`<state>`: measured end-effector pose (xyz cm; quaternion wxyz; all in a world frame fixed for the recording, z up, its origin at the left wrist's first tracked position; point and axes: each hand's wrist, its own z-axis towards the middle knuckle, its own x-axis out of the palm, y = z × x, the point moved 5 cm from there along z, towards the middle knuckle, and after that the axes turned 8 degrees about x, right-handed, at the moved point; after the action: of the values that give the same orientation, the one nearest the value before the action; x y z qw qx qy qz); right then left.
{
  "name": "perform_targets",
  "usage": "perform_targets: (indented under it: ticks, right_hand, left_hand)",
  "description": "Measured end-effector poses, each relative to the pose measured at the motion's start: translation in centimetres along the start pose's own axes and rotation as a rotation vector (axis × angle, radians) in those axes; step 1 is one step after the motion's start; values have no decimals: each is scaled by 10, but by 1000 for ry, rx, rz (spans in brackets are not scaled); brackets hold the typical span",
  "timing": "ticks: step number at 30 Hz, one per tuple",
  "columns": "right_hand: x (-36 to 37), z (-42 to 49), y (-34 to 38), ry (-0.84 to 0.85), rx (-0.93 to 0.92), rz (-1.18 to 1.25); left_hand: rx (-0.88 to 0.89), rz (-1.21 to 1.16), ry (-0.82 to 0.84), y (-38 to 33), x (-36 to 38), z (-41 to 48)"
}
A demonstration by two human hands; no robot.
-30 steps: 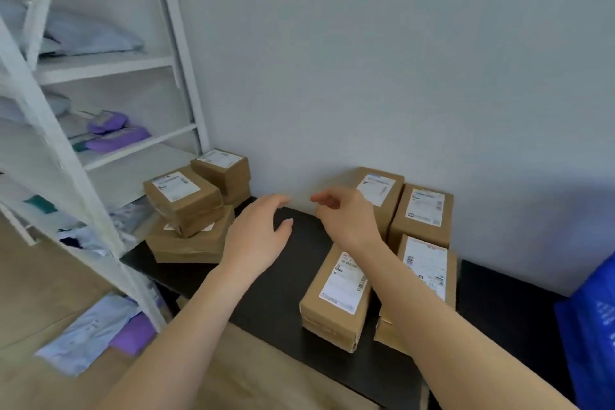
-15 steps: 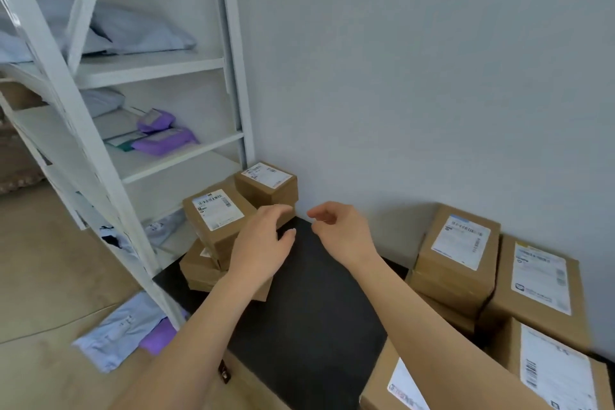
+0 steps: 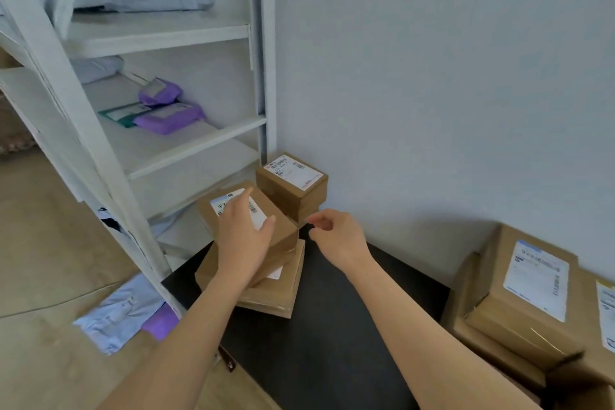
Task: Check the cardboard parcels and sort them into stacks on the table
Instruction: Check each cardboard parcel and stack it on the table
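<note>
Parcel (image 3: 208, 221) tops the stack (image 3: 266, 296) at the bench's (image 3: 316, 326) left end, label up, long axis running near-right to far-left. Left grip (image 3: 244, 236) lies flat over its label, fingers straight. Right grip (image 3: 336, 236) hovers just beside it, loosely curled, empty. The far parcel (image 3: 293, 183) sits behind.

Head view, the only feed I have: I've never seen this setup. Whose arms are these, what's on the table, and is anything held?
There is no machine: a person works bare-handed, filmed by a camera on their head, looking down. The left hand lies open over the top parcel of a small stack on the black table; whether it presses I cannot tell. The right hand hovers beside it, fingers loosely curled, holding nothing. A back parcel sits behind, by the wall; larger parcels lie to the right, a white shelf to the left.
</note>
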<state>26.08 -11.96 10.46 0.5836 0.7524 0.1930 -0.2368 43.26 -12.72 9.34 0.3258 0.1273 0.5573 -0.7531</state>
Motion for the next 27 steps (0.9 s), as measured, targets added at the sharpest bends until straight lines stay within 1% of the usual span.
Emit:
perform_targets:
  ticks: [4, 7, 11, 14, 17, 20, 23, 27]
  right_hand:
    - [25, 24, 15, 13, 41, 27]
    - [45, 38, 20, 23, 90, 23]
    - [64, 57, 22, 24, 136, 10]
    - [73, 68, 24, 34, 157, -9]
    - [85, 75, 24, 118, 181, -35]
    - [96, 76, 25, 176, 178, -32]
    - [99, 74, 30, 143, 141, -12]
    - [82, 70, 43, 5, 67, 49]
  left_hand:
    - [-155, -72, -113, 37, -10, 26]
    - [-309, -183, -118, 70, -7, 36]
    - [-507, -419, -130, 106, 6, 41]
    - [-647, -647, -120, 120, 16, 42]
    - [-673, -730, -80, 122, 21, 46]
    - [-668, -762, -82, 120, 20, 49]
    - [-620, -790, -54, 111, 15, 53]
    - [-532, -832, -43, 91, 9, 63]
